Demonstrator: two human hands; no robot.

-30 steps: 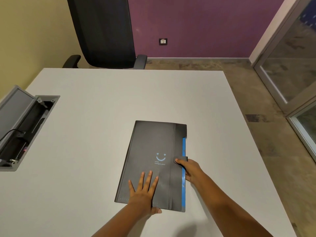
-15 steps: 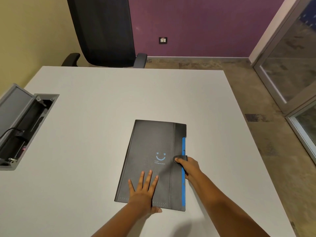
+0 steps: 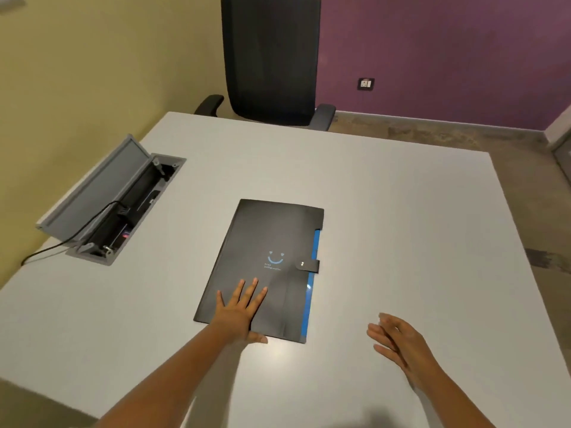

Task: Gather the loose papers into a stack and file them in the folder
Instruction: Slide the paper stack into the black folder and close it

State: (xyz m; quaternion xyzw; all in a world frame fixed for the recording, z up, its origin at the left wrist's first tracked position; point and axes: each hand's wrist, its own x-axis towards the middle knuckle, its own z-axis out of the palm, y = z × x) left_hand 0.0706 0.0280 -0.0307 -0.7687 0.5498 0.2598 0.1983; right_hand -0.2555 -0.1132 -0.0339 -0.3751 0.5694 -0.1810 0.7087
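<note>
A black folder (image 3: 265,242) with a blue smile print and a blue right edge lies shut on the white table (image 3: 386,211), its snap tab (image 3: 307,265) fastened. My left hand (image 3: 239,310) rests flat on the folder's near left corner, fingers spread. My right hand (image 3: 398,344) hovers over the bare table to the right of the folder, fingers relaxed, holding nothing. No loose papers show.
An open grey cable box (image 3: 114,205) with a black cable sits in the table's left side. A black office chair (image 3: 272,60) stands at the far edge. The table's right edge drops to the floor (image 3: 540,227).
My right hand has let go of the snap tab and pulled back to the right, off the folder. The view has swung left. My left hand stays on the folder.
</note>
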